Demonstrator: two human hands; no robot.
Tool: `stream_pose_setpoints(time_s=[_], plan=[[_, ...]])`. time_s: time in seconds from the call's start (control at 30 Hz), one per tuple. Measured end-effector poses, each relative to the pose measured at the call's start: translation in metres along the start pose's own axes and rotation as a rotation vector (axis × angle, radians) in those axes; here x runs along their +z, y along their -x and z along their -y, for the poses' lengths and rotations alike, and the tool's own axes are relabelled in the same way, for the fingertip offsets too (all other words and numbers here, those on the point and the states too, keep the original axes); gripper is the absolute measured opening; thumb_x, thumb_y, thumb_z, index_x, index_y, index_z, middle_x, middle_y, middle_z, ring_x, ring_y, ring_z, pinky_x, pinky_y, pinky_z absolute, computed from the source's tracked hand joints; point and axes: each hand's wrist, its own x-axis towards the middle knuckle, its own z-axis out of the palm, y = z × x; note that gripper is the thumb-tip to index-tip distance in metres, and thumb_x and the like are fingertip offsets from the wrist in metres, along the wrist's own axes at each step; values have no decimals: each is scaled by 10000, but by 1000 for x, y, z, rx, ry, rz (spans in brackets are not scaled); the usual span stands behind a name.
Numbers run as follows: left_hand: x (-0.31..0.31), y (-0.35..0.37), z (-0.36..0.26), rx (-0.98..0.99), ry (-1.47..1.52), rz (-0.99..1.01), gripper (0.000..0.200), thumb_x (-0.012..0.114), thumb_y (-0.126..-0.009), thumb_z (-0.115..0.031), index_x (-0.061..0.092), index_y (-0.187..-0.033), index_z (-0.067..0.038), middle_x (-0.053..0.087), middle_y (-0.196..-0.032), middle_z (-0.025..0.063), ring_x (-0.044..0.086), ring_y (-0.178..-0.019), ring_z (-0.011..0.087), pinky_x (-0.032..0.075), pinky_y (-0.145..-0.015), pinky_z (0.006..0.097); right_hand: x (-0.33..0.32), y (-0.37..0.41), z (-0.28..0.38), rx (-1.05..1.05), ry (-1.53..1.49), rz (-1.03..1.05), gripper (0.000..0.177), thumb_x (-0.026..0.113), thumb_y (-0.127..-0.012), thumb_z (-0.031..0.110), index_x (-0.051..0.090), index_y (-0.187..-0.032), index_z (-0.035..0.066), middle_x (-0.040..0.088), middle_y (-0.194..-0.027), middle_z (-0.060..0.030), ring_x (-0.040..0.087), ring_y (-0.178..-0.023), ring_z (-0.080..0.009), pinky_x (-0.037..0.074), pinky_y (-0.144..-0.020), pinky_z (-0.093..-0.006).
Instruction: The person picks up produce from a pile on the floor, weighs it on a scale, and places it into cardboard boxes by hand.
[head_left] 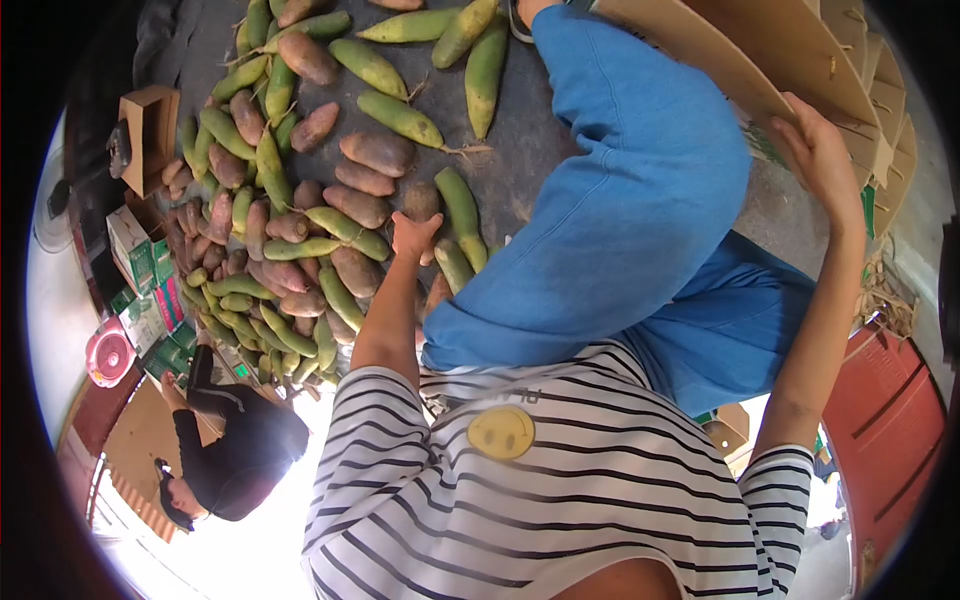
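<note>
A big pile of long green and reddish-brown fruits (290,220) lies on the dark ground ahead of my blue trouser legs (620,220). My left hand (415,238) reaches down to the pile's near edge and its fingers close on the end of one brown fruit (422,198). My right hand (822,150) is raised at the right and grips the edge of a flat cardboard box (760,45). My striped shirt fills the lower part of the view.
Another person in black (235,450) crouches at the lower left beside the pile. Small cartons (140,270) and an open cardboard box (150,120) stand along the left. More stacked cardboard (890,120) and a red door (885,410) are at the right.
</note>
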Motion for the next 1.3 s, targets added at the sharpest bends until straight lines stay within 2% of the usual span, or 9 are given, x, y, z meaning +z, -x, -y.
stream_pose_setpoints(time_s=[0.27, 0.53, 0.67, 0.7, 0.73, 0.83, 0.93, 1.03, 1.3], plan=[[-56, 33, -84, 263, 834, -32, 671, 749, -710, -340, 454, -1153, 69, 548, -1100, 170, 546, -1014, 242, 449, -860, 335, -5, 0, 11, -9, -77, 13, 301, 564, -845, 118, 534, -1123, 5, 600, -1017, -214, 557, -946, -383, 443, -802, -410], [-177, 182, -342, 1453, 1207, -316, 558, 737, -729, -193, 445, -1166, -7, 523, -1098, 114, 534, -1009, 213, 444, -862, 349, 1, 0, 3, -2, -63, 21, 296, 576, -832, 124, 554, -1106, 14, 602, -1013, -219, 563, -954, -376, 450, -804, -414], [-174, 222, -423, 1811, 897, -637, 634, 756, -660, -208, 412, -1137, 29, 524, -1012, 207, 528, -976, 325, 427, -855, 381, -1, 2, 9, -11, -57, 18, 298, 578, -831, 125, 556, -1105, 10, 606, -1005, -212, 565, -950, -374, 450, -802, -417], [-167, 223, -437, 1827, 791, -620, 653, 760, -643, -212, 404, -1130, 38, 524, -990, 231, 526, -967, 352, 423, -853, 388, -2, 2, 10, -10, -48, 5, 294, 577, -830, 123, 558, -1101, 9, 607, -1003, -210, 566, -949, -374, 450, -802, -418], [-156, 221, -443, 1734, 772, -206, 650, 763, -640, -224, 416, -1119, 44, 542, -959, 255, 533, -945, 419, 443, -815, 428, -3, 2, 11, -8, -38, -11, 291, 577, -830, 121, 559, -1097, 8, 608, -1002, -207, 566, -949, -373, 450, -802, -418], [-126, 204, -445, 1616, 252, -382, 669, 771, -639, -236, 422, -1149, 20, 553, -1024, 260, 533, -976, 426, 448, -827, 436, 1, 1, 4, -5, -62, 10, 280, 579, -826, 120, 564, -1082, 8, 609, -1005, -202, 564, -947, -375, 448, -797, -424], [-115, 188, -430, 1601, 555, -481, 717, 777, -631, -231, 411, -1198, 10, 531, -1093, 255, 520, -1017, 409, 435, -869, 431, -4, -2, 11, -18, -72, 36, 276, 581, -817, 117, 566, -1071, 9, 606, -1000, -207, 560, -941, -381, 447, -792, -425], [-128, 182, -373, 1425, 661, -256, 399, 687, -790, -159, 513, -1106, 10, 582, -1077, 117, 578, -997, 192, 458, -861, 316, -8, -1, 4, -43, 15, -9, 277, 583, -810, 116, 565, -1066, 11, 604, -990, -209, 557, -933, -386, 446, -787, -421], [-62, 47, -170, 703, 405, -226, 361, 649, -801, -194, 530, -1060, 28, 608, -1000, 143, 596, -931, 194, 463, -814, 313, -6, 4, 1, -24, 36, -18, 297, 577, -824, 123, 561, -1098, 9, 600, -1035, -209, 555, -980, -375, 443, -819, -406]])
